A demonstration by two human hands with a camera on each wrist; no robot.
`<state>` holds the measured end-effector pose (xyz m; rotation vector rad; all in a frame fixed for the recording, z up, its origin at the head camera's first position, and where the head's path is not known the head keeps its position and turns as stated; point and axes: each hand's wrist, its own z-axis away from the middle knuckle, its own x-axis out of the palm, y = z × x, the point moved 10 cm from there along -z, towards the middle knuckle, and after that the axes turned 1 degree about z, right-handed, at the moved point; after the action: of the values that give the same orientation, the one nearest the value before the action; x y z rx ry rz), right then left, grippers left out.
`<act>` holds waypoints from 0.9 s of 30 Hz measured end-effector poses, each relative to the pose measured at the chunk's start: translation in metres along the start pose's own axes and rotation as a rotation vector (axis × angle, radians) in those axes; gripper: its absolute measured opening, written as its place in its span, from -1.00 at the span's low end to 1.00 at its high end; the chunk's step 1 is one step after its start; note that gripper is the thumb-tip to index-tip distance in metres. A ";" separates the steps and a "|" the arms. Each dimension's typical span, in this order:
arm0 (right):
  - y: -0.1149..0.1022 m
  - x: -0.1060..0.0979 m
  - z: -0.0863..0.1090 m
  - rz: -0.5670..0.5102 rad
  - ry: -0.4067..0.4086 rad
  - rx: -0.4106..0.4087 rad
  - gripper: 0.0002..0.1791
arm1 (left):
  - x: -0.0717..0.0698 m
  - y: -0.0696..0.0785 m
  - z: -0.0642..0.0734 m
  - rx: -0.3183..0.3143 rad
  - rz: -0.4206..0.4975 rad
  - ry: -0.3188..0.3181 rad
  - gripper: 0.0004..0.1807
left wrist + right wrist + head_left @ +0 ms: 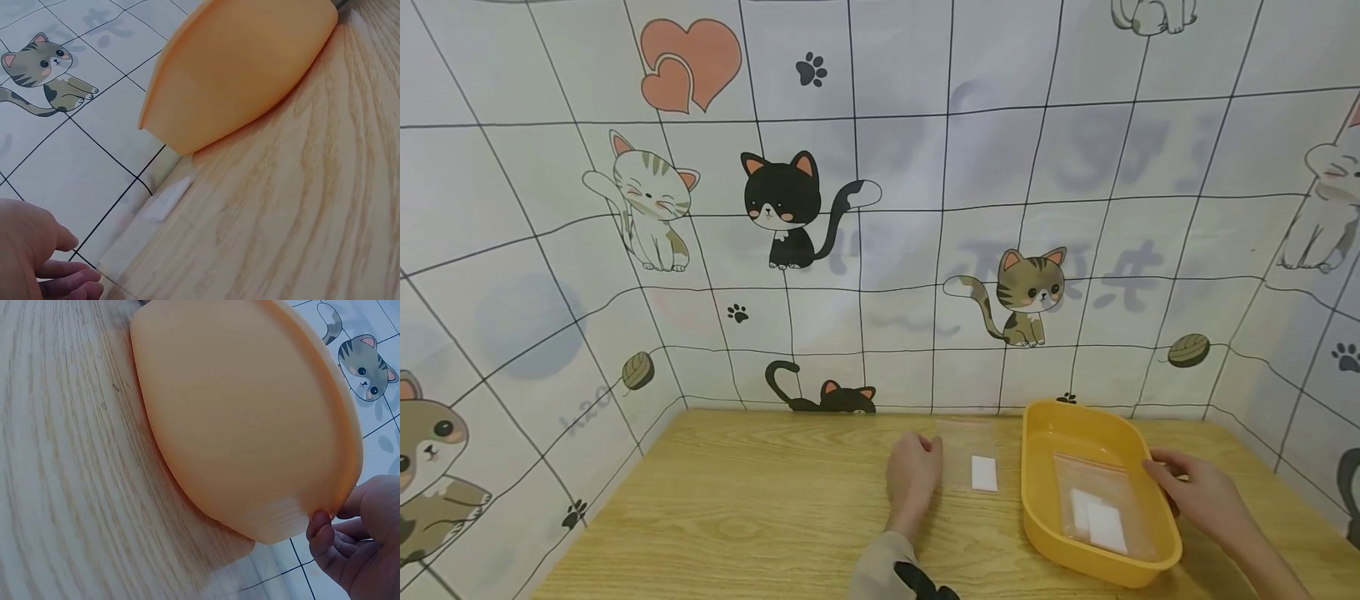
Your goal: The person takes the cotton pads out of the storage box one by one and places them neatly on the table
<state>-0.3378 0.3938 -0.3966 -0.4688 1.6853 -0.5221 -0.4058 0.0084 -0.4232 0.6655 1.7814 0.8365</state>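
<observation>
In the head view my left hand [914, 472] is low over the table at the left edge of a clear zip bag [958, 475]. A small white rectangle [984, 473] shows in that bag. In the left wrist view the thumb and fingers [78, 275] are apart and loosely bent, fingertips right by the bag's edge. My right hand [1202, 492] pinches the right rim of a yellow plastic basin [1033, 517], thumb on one side and fingers on the other. Inside the basin lies another clear zip bag [1138, 492] with white rectangles in it.
The wood-grain table [760, 500] ends at a white sheet [895, 250] with a grid and cartoon cats, which hangs behind and on both sides. The basin stands on the table's right part, just right of the loose bag.
</observation>
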 end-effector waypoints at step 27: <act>0.003 0.001 -0.001 -0.023 0.002 0.013 -0.36 | -0.013 0.026 -0.001 0.010 0.125 -0.037 -0.90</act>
<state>-0.3392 0.3954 -0.3993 -0.4791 1.6790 -0.5499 -0.4006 0.0140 -0.3950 0.8010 1.7261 0.8939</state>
